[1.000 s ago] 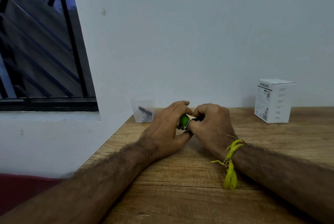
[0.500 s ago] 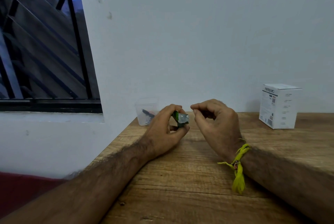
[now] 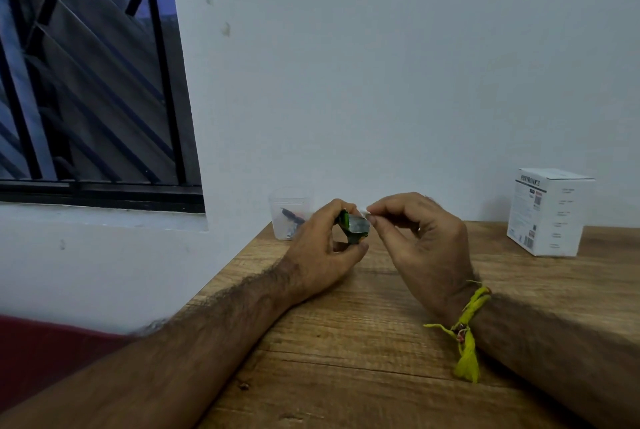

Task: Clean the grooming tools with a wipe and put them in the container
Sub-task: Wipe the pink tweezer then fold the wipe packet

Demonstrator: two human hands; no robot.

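- Both forearms are down on the wooden desk [image 3: 346,352], and the action is at the far edge, close to the wall.
- The left hand [image 3: 320,248] has its fingers and thumb curled around a small green packet [image 3: 353,226], holding it up off the desk with its silvery end turned towards the other hand.
- The right hand [image 3: 415,234] is just beside that end, thumb and forefinger pinched tight together. There seems to be a tiny pale scrap in the pinch, but it is too small to say what it is.
- My read: this is the wipe sachet being torn open, so we are at the very start of the cleaning. No wipe is out in the open yet.
- The clear plastic container [image 3: 289,217] stands at the far left corner of the desk, against the wall, just behind the left hand.
- Something dark is already lying inside it, a slim grooming tool [image 3: 292,217] by the look of it, with a smaller bit below that I cannot make out. Whether it has been wiped, I cannot tell.
- No other tool shows on the desk from where I stand.
- Left to do, as I judge it: get the wipe out, rub down each tool, and drop them into the container.
- Over at the far right sits a white cardboard box [image 3: 550,212], well apart and not involved.
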